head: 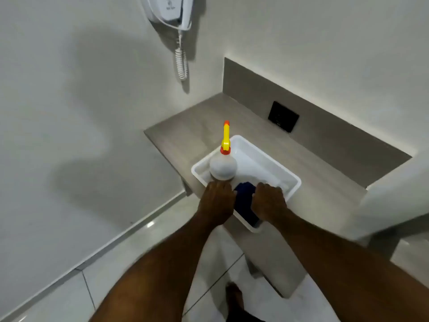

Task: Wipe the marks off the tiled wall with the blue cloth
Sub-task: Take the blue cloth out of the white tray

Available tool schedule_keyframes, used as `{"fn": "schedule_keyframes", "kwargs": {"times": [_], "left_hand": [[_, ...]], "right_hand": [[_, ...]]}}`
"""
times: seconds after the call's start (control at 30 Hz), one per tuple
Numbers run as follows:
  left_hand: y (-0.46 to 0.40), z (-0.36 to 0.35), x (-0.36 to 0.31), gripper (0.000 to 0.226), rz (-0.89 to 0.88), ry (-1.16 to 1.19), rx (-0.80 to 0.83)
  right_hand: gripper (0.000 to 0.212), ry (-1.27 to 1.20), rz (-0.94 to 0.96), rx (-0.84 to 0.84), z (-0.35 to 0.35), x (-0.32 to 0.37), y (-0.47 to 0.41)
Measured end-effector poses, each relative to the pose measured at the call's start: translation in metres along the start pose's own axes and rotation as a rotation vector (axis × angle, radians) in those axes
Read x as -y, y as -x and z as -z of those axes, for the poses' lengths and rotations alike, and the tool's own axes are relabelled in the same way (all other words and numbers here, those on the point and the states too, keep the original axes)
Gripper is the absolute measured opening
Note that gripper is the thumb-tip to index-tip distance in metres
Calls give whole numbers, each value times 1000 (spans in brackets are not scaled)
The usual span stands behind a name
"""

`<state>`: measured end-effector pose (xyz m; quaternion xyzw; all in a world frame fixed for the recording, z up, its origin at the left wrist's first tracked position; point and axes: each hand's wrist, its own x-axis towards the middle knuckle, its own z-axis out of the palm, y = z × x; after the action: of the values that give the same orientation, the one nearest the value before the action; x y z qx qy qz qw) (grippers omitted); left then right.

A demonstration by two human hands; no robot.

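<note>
The blue cloth (244,196) lies bunched in the near end of a white plastic tub (293,178) on a grey ledge. My left hand (217,202) rests palm down over the tub's near-left rim, with its fingertips at the base of a white spray bottle (223,167) that has a yellow and red nozzle. My right hand (269,202) reaches palm down into the tub, touching the cloth's right side. Both hands' fingers curl downward out of sight. The pale tiled wall (69,94) stands to the left; no marks show on it.
The grey ledge (185,135) juts from the corner, with a black plate (283,116) on its back panel. A white wall phone (169,10) with a coiled cord hangs above. Glossy floor tiles (69,296) lie below, and my foot (234,296) shows near the bottom.
</note>
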<state>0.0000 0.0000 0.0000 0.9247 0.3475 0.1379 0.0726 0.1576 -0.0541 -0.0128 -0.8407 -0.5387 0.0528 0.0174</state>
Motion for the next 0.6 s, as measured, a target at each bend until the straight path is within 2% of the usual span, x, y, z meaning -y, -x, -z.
{"fn": "schedule_keyframes", "kwargs": {"times": [0.07, 0.17, 0.27, 0.33, 0.47, 0.6], "left_hand": [[-17, -5, -4, 32, 113, 73, 180], [-40, -12, -1, 40, 209, 86, 390], [-49, -20, -2, 35, 186, -43, 593], [-55, -27, -2, 31, 217, -17, 654], [-66, -20, 1, 25, 296, 326, 599], [-55, 25, 11, 24, 268, 509, 402]], "right_hand": [[31, -48, -32, 136, -2, -3, -9], [46, -103, -64, 287, -6, -7, -21], [45, -148, -130, 352, -18, -11, -26], [43, -209, -146, 410, -24, -15, -32], [35, -370, -99, 524, -6, -24, -50], [36, -711, -214, 410, 51, -17, -45]]}}
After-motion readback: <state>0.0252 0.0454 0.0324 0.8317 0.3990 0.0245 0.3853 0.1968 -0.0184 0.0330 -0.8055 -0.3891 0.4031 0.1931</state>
